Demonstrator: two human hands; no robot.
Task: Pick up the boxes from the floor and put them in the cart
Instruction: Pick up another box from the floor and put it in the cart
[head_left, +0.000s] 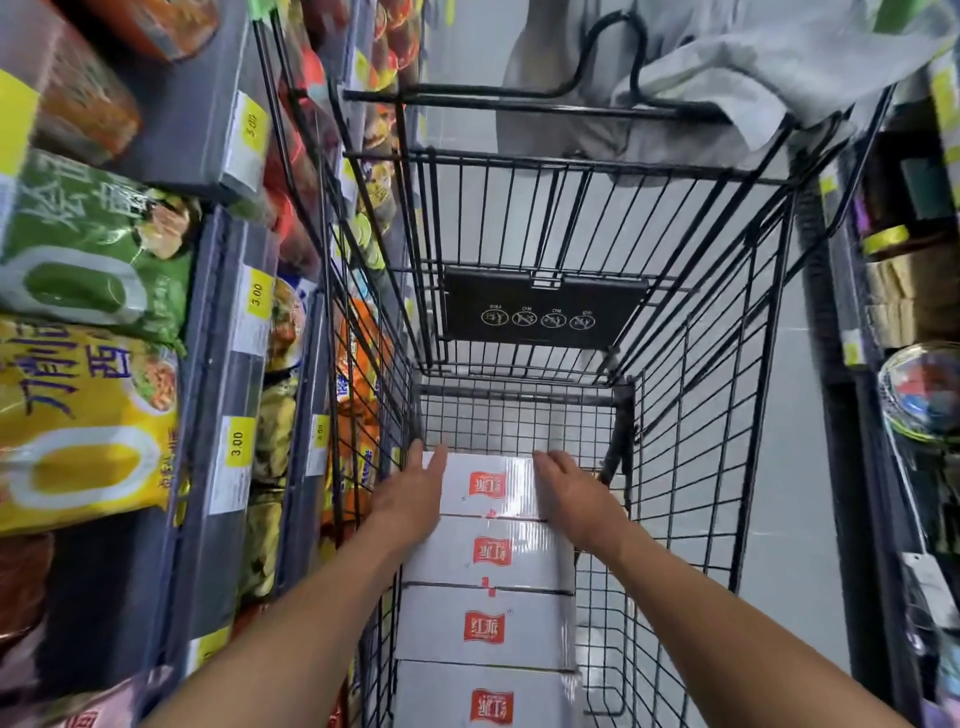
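A black wire shopping cart fills the middle of the head view. Inside it lies a row of several white boxes with red logos, running from near me to the far end. The farthest box sits between my hands. My left hand lies flat against its left edge, fingers stretched forward. My right hand presses on its right side, fingers apart. Closer to me lie a second box, a third box and another box. No box on the floor is in view.
Shelves of packaged food with yellow price tags stand close on the cart's left. Another shelf unit lines the right. A grey cloth hangs over the cart's handle end, and a black child-seat flap hangs inside. Grey floor shows at the right.
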